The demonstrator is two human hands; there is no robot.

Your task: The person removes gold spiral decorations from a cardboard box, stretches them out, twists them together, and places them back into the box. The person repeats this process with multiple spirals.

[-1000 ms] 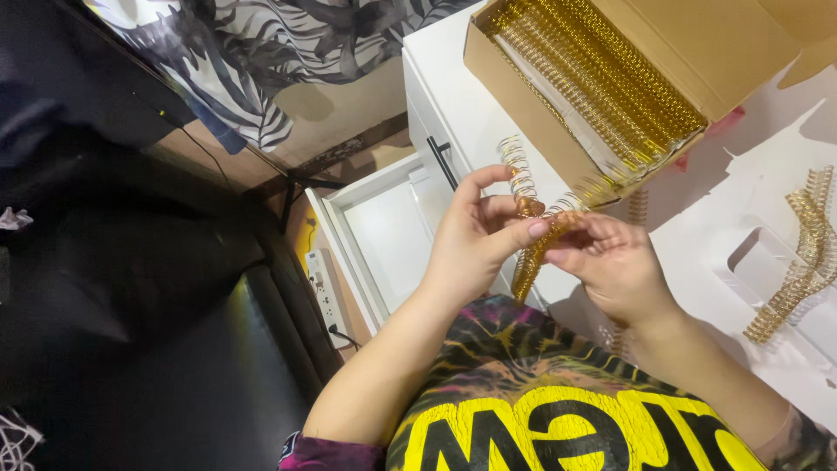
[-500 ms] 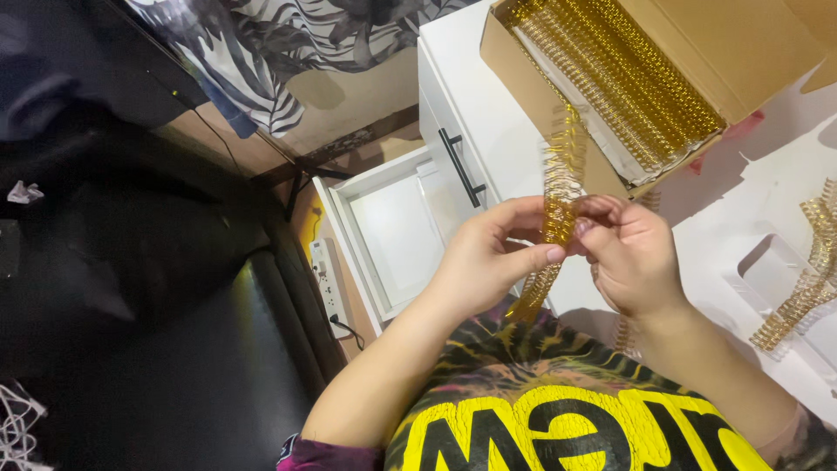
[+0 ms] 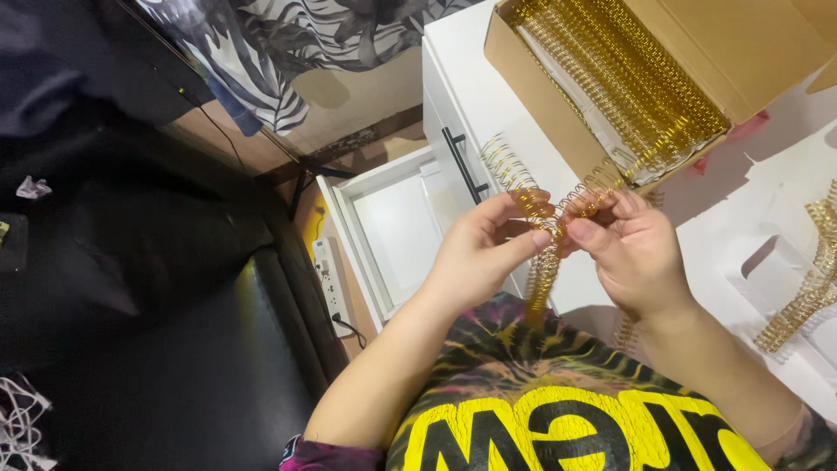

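Both hands are up in front of the chest, working on gold wire binding coils [image 3: 547, 228]: the left hand [image 3: 478, 255] pinches a coil between thumb and forefinger, and the right hand [image 3: 629, 253] nips the neighbouring one with its fingertips, fingers curled close around the wire. The coils seem snagged together where the two grips meet, one strand arching up to the left, one to the right, another hanging down toward the shirt, so I'd judge the step to be teasing them apart. That looks to call for a small twist and a gentle pull in opposite directions rather than force, since thin loops like these would bend easily. Just beyond the hands, to the far right, stands an open brown cardboard box [image 3: 558, 113] packed with more gold coils, its near corner close to the right knuckles. Loose coils [image 3: 806, 292] lie at the right on the white table top [image 3: 488, 78]. To the left is a pulled-out white drawer [image 3: 392, 227], and the table edge runs under the wrists; the freest room lies toward the body
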